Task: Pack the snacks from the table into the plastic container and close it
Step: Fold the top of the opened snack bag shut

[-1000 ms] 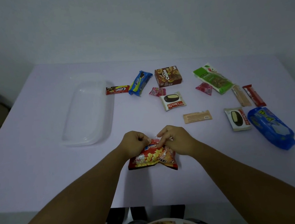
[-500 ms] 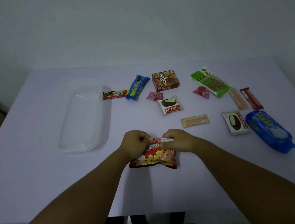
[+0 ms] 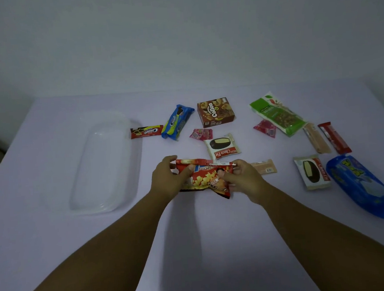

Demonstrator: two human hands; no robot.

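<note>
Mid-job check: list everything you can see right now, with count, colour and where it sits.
plastic container: 1, clear, table left
potato snack bag: 1, red and yellow, held at centre
Cream-O bar: 1, red, beside the container
Cream-O pack: 1, blue, right of that bar
Collon box: 1, brown, far centre
small candy packets: 2, pink, mid table
Choco Pie packs: 2, white and red, centre and right
beige wafer packs: 2, beige, right of centre
green snack bag: 1, green, far right
red bar: 1, red, right
blue bag: 1, blue, right edge
table: 1, pale lilac
left hand: grips the bag's left end
right hand: pinches its right end
</note>
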